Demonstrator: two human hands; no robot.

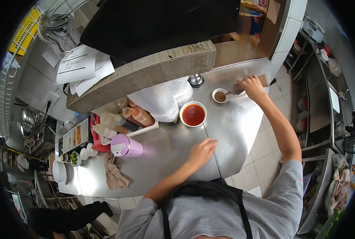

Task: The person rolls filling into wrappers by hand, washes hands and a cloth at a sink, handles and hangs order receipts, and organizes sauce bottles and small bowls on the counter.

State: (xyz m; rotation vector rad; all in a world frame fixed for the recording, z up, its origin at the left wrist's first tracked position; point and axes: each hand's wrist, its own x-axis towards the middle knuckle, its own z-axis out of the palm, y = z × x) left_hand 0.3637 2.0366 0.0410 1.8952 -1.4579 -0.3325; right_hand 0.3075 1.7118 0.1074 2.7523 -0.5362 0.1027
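Observation:
My right hand (252, 87) is wrapped round a squeeze bottle (264, 81) with brown contents, tipped almost on its side. Its nozzle points left at the rim of a small white bowl (219, 95) with brown sauce inside. Whether sauce is flowing cannot be made out. To the left of that bowl stands a larger white bowl (193, 114) of red-orange liquid. My left hand (202, 153) rests on the steel counter (173, 159) below the larger bowl, fingers curled in and nothing visible in them.
Several sauce bottles (143, 116) stand in a tray beside white plastic bags (161, 101). A lilac tumbler (126, 146) and a brown cloth (116, 175) are at the left. A call bell (196, 80) sits by the ledge (145, 73). Another person's dark-clothed leg (74, 215) shows lower left.

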